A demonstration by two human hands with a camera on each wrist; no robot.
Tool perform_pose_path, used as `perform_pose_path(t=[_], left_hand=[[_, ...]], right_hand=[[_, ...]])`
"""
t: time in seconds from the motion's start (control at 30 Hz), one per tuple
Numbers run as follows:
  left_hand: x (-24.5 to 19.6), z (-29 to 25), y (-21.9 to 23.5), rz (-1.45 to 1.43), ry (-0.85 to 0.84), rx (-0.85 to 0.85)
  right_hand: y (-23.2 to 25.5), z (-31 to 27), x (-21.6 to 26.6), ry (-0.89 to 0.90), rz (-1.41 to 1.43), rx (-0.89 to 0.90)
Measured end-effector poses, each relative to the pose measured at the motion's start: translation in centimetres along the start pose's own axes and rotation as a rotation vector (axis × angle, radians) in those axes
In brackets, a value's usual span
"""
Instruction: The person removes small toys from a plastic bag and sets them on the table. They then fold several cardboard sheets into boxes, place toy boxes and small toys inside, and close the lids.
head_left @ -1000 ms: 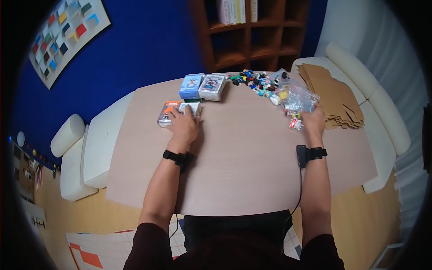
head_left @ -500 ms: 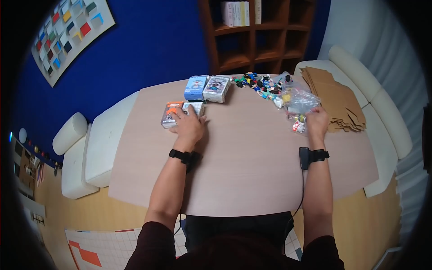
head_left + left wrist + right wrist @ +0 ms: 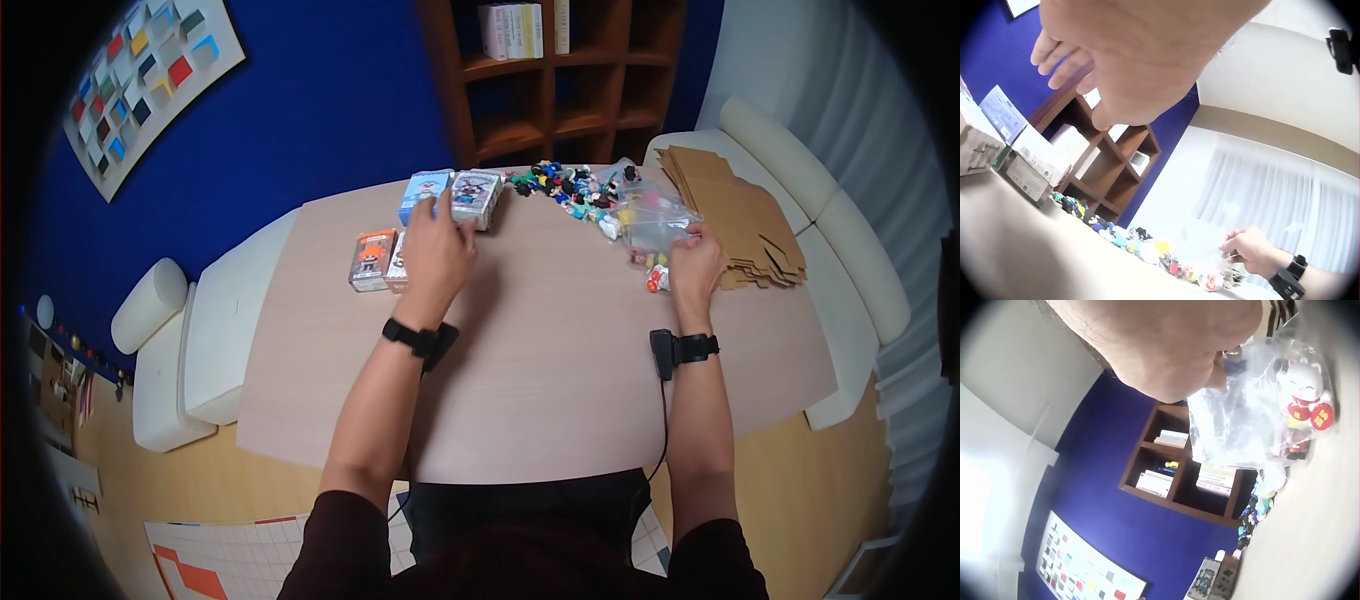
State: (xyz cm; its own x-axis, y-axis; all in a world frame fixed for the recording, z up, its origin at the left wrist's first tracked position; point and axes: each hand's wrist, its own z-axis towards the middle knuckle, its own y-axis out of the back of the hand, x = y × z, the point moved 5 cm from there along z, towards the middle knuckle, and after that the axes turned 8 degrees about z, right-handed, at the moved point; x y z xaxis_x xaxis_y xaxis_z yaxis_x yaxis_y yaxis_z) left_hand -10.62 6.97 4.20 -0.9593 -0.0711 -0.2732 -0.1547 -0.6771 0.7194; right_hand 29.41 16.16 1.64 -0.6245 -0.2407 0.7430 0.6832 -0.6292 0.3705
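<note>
My left hand point(image 3: 438, 252) hovers over the table with its fingers extended, holding nothing, and its fingertips overlap the back boxes in the head view. Those are a blue box point(image 3: 424, 190) and a white patterned box point(image 3: 476, 196), side by side. Nearer stand an orange-fronted box point(image 3: 372, 258) and a white box point(image 3: 397, 268), partly hidden by the left hand. On the right, my right hand point(image 3: 695, 265) pinches a clear plastic bag point(image 3: 652, 228). Inside the bag, a white lucky cat figurine point(image 3: 1305, 384) with red tags shows in the right wrist view, beside other small figures.
A pile of small colourful figurines point(image 3: 572, 190) spreads along the table's back edge. Flattened brown cardboard point(image 3: 735, 205) lies to the right of the bag. Beyond the table are a wooden shelf point(image 3: 552, 95) and white seats point(image 3: 235, 310) at the sides.
The left hand has lifted off the two nearer boxes and moved right and away from me, toward the back boxes. The right hand keeps its hold on the bag.
</note>
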Motion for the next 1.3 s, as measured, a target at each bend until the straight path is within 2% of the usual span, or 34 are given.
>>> perform_pose_path(t=[0.03,0.13,0.17,0.23,0.33,0.43,0.53,0.63,0.7,0.83,0.9,0.93,1.0,1.1,1.23,1.3], left_hand=[[-0.2,0.8,-0.9,-0.028,-0.032,0.014],[-0.9,2.6,-4.1,0.179,-0.136,-0.006],[-1.0,3.0,-5.3,0.249,-0.126,0.084],[-1.5,3.1,-6.8,0.376,-0.097,0.156],[-2.1,2.9,-8.5,0.479,-0.065,0.249],[-2.1,3.0,-9.6,0.508,-0.040,0.284],[-2.2,3.2,-9.8,0.482,-0.024,0.255],[-2.5,3.5,-9.6,0.474,-0.002,0.250],[-3.0,3.4,-9.1,0.518,0.004,0.262],[-3.7,2.9,-7.9,0.390,0.099,0.321],[-3.8,2.8,-7.3,0.338,0.159,0.363],[-3.8,2.6,-7.0,0.288,0.174,0.325],[-3.8,1.8,-6.3,0.189,0.198,0.248],[-4.1,0.6,-4.4,-0.139,0.169,0.170],[-5.8,-0.8,-0.7,-0.414,0.126,0.262],[-6.5,-1.8,0.5,-0.517,0.113,0.290]], right_hand=[[-0.1,0.0,-0.2,0.017,0.009,-0.021],[0.4,0.0,0.2,-0.004,0.083,-0.053],[0.5,0.0,0.5,0.006,0.130,-0.044],[0.7,0.0,0.9,0.028,0.220,-0.028],[-0.6,0.3,0.6,0.138,0.352,0.103],[-2.2,-0.4,0.0,-0.056,0.590,0.221],[-3.4,-0.8,-0.6,-0.084,0.476,0.305],[-3.5,-1.4,0.2,0.052,0.150,0.320],[-2.8,-2.0,1.3,0.119,0.058,0.367],[-2.4,-3.0,3.7,0.235,-0.154,0.526],[-2.7,-4.1,4.2,0.350,-0.298,0.637],[-2.8,-4.7,4.3,0.407,-0.368,0.693],[-2.9,-5.5,4.1,0.422,-0.368,0.722],[-3.7,-5.7,3.0,0.441,-0.358,0.696],[-4.0,-5.3,3.1,0.359,-0.337,0.716],[-4.3,-5.2,3.0,0.380,-0.366,0.715]])
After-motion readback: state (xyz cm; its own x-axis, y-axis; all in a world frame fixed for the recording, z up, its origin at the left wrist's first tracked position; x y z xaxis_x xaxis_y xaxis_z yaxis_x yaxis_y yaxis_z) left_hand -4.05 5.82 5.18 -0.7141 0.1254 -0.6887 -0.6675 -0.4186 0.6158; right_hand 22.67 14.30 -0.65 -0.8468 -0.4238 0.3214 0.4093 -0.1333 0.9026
